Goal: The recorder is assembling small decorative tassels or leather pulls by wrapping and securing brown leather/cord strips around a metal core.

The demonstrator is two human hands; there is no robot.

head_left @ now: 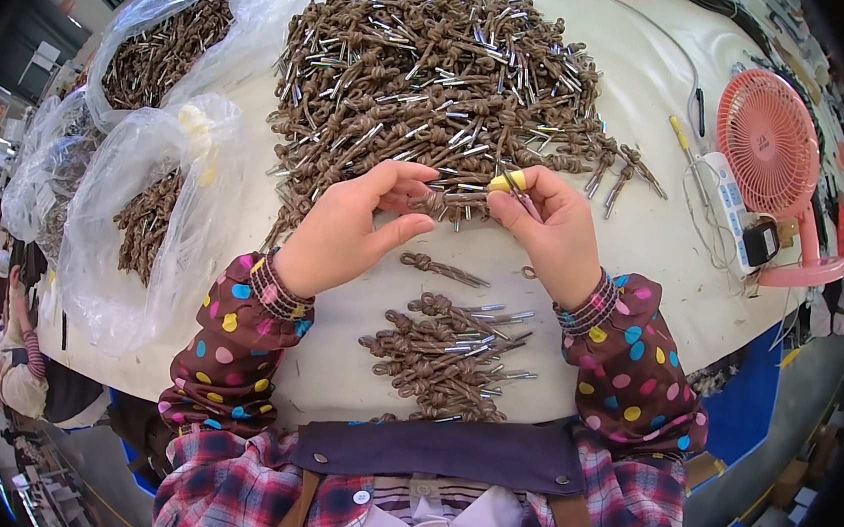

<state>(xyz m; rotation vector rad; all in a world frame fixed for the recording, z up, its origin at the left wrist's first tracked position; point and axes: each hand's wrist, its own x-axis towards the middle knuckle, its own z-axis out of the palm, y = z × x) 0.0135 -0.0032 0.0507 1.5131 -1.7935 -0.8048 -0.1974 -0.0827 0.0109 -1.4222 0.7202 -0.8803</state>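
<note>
My right hand [550,230] pinches a knotted brown shoelace bundle [452,202] between thumb and fingers. A yellow wrap covers one of its fingertips, and a thin dark tool lies against these fingers, its kind unclear. My left hand [354,219] is open at the bundle's left end, thumb and index finger spread; whether its other fingertips touch the bundle I cannot tell. Just beyond both hands rises a big heap of similar bundles [428,83] with shiny metal tips. Closer to me lie a single bundle [445,269] and a smaller pile [449,356].
Clear plastic bags [89,285] holding more bundles stand on the left of the pale table [321,385]. To the right are a pink fan [770,133], a white power strip [728,205] with a black plug, and a yellow-handled tool [679,132]. Another person [16,369] is at far left.
</note>
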